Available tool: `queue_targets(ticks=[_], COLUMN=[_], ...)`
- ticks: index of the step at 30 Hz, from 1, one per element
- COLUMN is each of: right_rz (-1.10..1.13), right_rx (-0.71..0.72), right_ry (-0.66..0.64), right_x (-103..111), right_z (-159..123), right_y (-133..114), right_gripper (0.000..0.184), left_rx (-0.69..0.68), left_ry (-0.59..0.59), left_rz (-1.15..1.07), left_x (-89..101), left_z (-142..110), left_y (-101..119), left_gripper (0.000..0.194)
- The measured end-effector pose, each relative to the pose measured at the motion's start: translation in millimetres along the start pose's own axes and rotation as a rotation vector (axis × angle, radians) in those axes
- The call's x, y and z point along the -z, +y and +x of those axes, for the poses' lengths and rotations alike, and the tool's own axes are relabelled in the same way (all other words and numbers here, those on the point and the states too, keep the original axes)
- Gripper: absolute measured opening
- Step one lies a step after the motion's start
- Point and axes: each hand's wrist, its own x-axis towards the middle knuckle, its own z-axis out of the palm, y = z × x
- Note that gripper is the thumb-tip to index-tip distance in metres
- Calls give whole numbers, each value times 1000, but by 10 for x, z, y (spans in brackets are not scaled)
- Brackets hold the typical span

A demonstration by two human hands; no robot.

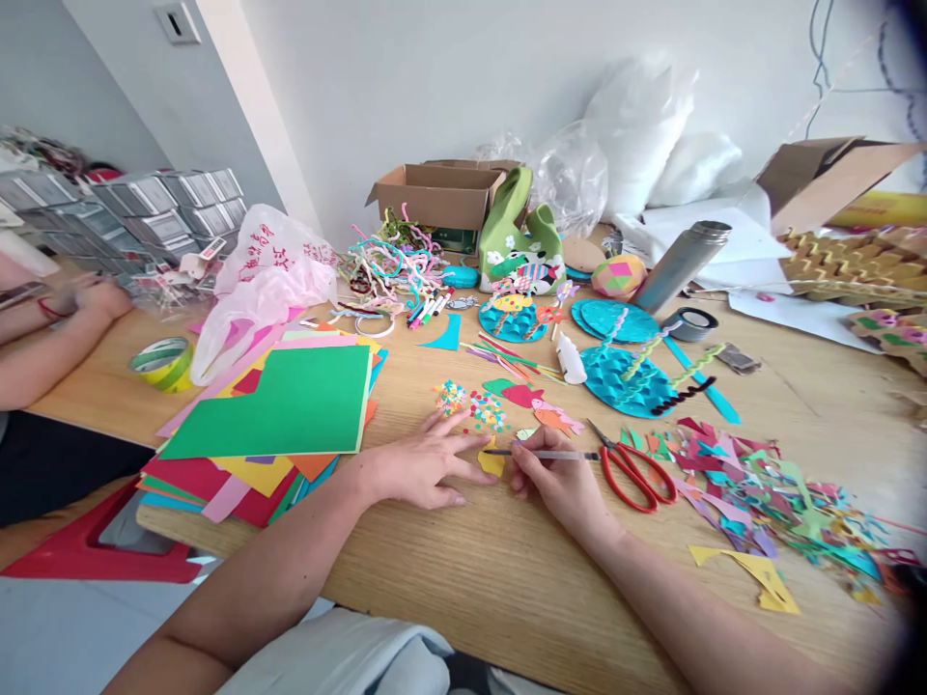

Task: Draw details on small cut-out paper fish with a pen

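My left hand lies flat on the wooden table, fingers spread, its fingertips pressing on a small yellow paper piece. My right hand is closed round a thin grey pencil whose tip points left at the yellow piece. Small paper fish and heaps of coloured paper dots lie just beyond my fingers. Red-handled scissors rest right of my right hand.
A stack of coloured paper with a green sheet on top lies left. Paper scraps spread at right. Blue craft plates, markers, pipe cleaners, a cardboard box and a steel flask stand behind. Another person's arms rest at far left.
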Motion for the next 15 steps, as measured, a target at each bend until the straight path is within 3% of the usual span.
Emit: queue_targets(ticks=[15], right_rz=[1], right_rx=[5], right_ry=[-9], right_x=[12], right_z=[3], right_y=[18], right_gripper=[45], left_rx=[6], left_ry=[-1], left_rz=[13], left_x=[-9], left_z=[-1], left_y=[-2], left_gripper=[50])
